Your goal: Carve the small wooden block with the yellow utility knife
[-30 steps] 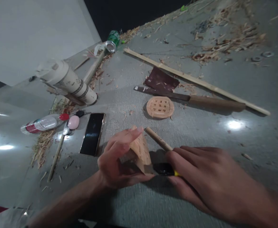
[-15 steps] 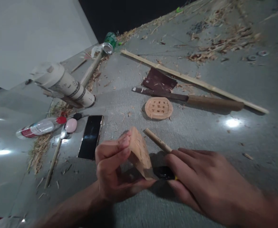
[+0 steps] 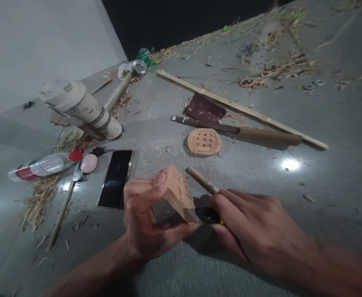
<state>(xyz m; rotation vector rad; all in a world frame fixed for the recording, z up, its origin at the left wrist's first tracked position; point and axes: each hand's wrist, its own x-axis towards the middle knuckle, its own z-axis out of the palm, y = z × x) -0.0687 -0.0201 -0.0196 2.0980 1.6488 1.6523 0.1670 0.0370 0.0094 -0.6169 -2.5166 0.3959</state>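
Observation:
My left hand (image 3: 145, 214) grips a small pale wooden piece (image 3: 181, 189) with cut marks on its face, tilted up between thumb and fingers. A craft knife (image 3: 207, 215) with a black and yellow handle is closed in my right hand (image 3: 255, 231). Its blade touches the lower right edge of the wood, close to my left thumb. A round wooden stick (image 3: 201, 179) sticks out past my right knuckles; I cannot tell whether it is held or lies on the table. Just beyond sits an oval wooden piece (image 3: 204, 141) with a grid of small square holes.
Behind the oval lie a wooden-handled blade (image 3: 261, 136), dark red sandpaper (image 3: 202, 109) and a long wooden strip (image 3: 245, 111). On the left are a phone (image 3: 115, 179), a plastic bottle (image 3: 44, 167), stacked paper cups (image 3: 84, 109) and a green can (image 3: 142, 62). Shavings litter the table.
My right hand and the knife have shifted slightly left and up, and the blade now overlaps the wood's lower edge more. The whole view has shifted a little.

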